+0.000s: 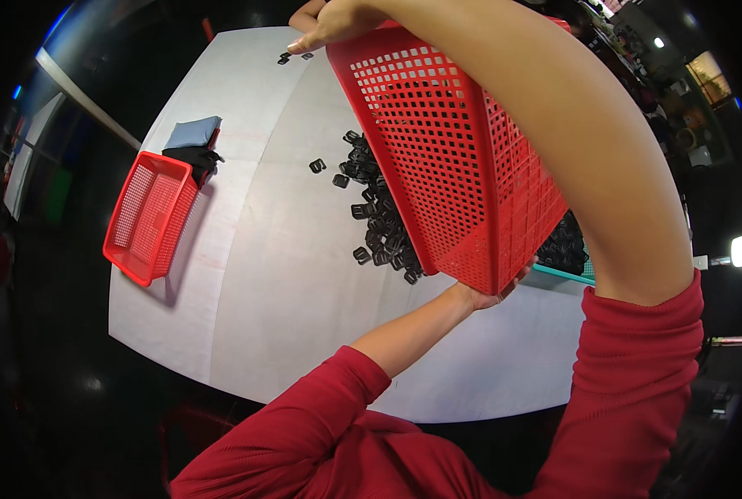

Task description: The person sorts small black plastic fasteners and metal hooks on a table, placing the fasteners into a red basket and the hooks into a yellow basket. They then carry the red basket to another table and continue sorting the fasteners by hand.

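Tipped up on its side above the table is a large red plastic basket (425,137) with perforated walls, its open side turned down and to the left. My left hand (495,295) supports it from below, fingers closed around the lower corner. Reaching over the top, my right hand (343,21) grips the far upper edge, its thumb pointing left; its other fingers are partly hidden. Small black plastic buckles (375,212) lie heaped on the white table (263,216) beside and under the basket's mouth. A few are scattered to the left of the heap.
A smaller red basket (150,220) sits at the table's left edge, beside a folded blue-grey cloth (194,131) and black fabric (196,161). Right of the raised basket, a teal basket (564,273) holds black pieces. Another person's arm (306,14) shows at the far edge.
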Available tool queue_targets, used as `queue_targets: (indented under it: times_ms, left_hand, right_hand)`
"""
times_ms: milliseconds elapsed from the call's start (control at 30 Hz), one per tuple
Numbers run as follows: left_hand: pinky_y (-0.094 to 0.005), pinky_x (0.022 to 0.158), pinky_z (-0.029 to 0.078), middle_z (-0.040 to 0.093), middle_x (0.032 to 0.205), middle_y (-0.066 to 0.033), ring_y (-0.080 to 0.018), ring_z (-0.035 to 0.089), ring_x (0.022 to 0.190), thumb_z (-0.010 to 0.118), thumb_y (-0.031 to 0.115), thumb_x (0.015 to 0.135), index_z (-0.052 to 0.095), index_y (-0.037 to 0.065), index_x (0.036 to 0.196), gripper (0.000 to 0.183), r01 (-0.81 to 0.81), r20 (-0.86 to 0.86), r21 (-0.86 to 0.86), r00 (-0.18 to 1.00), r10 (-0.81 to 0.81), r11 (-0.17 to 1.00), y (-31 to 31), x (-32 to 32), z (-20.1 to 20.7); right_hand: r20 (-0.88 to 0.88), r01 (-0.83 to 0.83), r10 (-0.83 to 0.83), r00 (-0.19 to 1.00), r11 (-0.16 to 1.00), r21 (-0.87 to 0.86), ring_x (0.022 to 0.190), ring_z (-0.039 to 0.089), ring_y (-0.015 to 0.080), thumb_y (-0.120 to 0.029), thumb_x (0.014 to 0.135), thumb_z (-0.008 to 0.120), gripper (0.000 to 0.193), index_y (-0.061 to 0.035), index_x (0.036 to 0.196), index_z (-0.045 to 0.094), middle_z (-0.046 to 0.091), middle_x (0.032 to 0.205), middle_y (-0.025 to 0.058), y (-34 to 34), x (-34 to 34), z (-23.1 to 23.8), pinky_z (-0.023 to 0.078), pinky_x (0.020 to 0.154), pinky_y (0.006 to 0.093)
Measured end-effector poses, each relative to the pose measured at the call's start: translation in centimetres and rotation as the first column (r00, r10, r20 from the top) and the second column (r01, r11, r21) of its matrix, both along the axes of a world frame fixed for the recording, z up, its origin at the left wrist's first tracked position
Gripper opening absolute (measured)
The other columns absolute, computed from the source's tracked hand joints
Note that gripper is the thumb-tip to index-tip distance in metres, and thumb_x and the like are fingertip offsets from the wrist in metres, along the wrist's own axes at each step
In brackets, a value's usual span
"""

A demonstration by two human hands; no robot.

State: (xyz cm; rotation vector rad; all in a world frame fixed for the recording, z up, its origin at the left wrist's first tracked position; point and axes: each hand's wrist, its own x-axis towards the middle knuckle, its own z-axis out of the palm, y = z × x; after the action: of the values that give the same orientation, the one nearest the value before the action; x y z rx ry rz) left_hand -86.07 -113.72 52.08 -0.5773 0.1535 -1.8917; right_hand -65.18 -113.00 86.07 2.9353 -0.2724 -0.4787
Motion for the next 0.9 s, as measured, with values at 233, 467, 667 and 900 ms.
queue_targets:
  times_ms: [233,467,667,900]
  left_hand:
    - [-0.0349,0.073,0.059,0.065,0.105,-0.0165,-0.0269,0.068,0.086,0.042,0.043,0.098,0.058,0.000,0.118,0.050,0.067,0.389,0.179,0.912,-0.133,0.982,7.6,1.6,-2.7]
    - [-0.0345,0.080,0.050,0.066,0.111,-0.0081,-0.0210,0.064,0.092,0.031,0.040,0.102,0.057,0.004,0.126,0.050,0.004,0.925,0.290,0.254,-0.281,0.957,25.9,9.5,-5.4]
    - [-0.0359,0.084,0.050,0.065,0.108,-0.0071,-0.0199,0.063,0.093,0.033,0.033,0.101,0.055,0.003,0.127,0.045,-0.080,0.890,0.449,0.130,-0.438,0.890,37.7,13.8,-9.8]
    - [-0.0355,0.083,0.050,0.066,0.104,-0.0063,-0.0196,0.064,0.091,0.042,0.031,0.097,0.058,0.003,0.123,0.041,-0.356,0.922,0.373,0.040,-0.385,0.857,38.8,18.8,-11.6]
  right_hand:
    - [0.216,0.078,-0.114,0.970,0.983,0.168,0.106,0.058,0.0314,-0.056,0.097,0.036,0.065,0.0003,0.103,0.069,0.064,0.114,0.0193,2.4,-6.4,4.0,0.040,0.095,0.0422]
    - [0.641,0.406,-0.666,0.382,0.744,0.530,0.079,0.056,0.0143,-0.054,0.099,0.039,0.055,-0.0051,0.090,0.063,0.060,0.087,0.0056,4.5,-34.0,4.0,0.043,0.078,0.0284]
    - [0.553,0.244,-0.823,-0.128,0.515,0.822,0.102,0.058,0.0136,-0.028,0.092,0.063,0.040,-0.0021,0.120,0.052,0.060,0.108,0.0064,17.5,-51.7,-1.4,0.043,0.094,0.0264]
    - [0.447,0.278,-0.828,-0.340,0.366,0.888,0.108,0.058,0.0172,-0.010,0.085,0.071,0.059,-0.0030,0.136,0.043,0.058,0.115,0.0105,20.8,-53.9,-8.5,0.045,0.095,0.0298]
